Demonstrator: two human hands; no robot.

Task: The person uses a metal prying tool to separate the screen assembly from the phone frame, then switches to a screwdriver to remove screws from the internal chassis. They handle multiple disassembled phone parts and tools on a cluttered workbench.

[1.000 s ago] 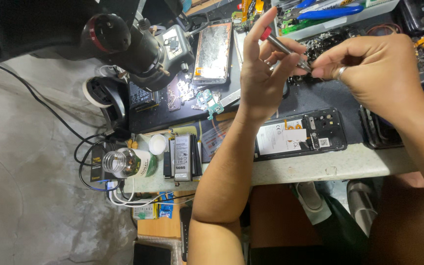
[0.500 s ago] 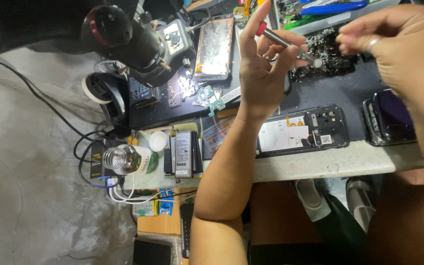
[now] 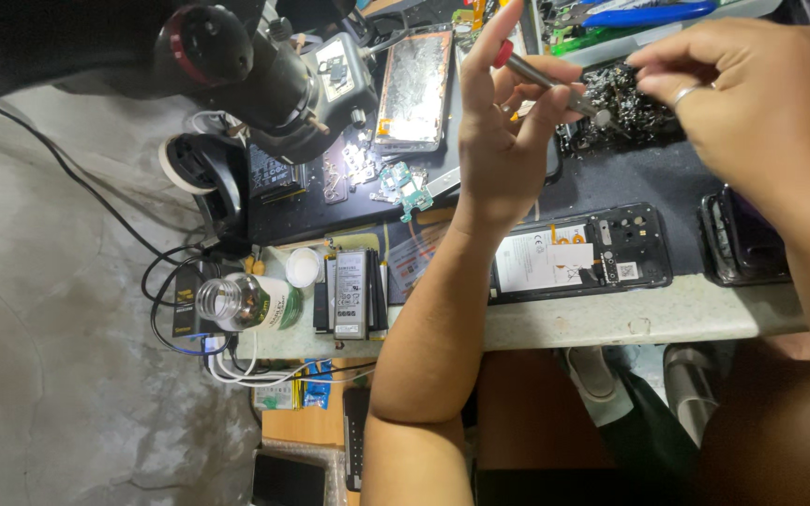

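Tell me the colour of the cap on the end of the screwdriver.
Red: the screwdriver in the left hand has a red end cap, in the head view.

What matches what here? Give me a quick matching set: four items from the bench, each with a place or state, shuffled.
Things:
1. screwdriver
2. opened phone
3. clear bottle
4. microscope

Places or states:
A. lying on its side at the bench's left end
B. held in the left hand
C. flat near the bench's front edge, back cover off
D. top left, above the dark mat

Pairs: 1-B, 2-C, 3-A, 4-D
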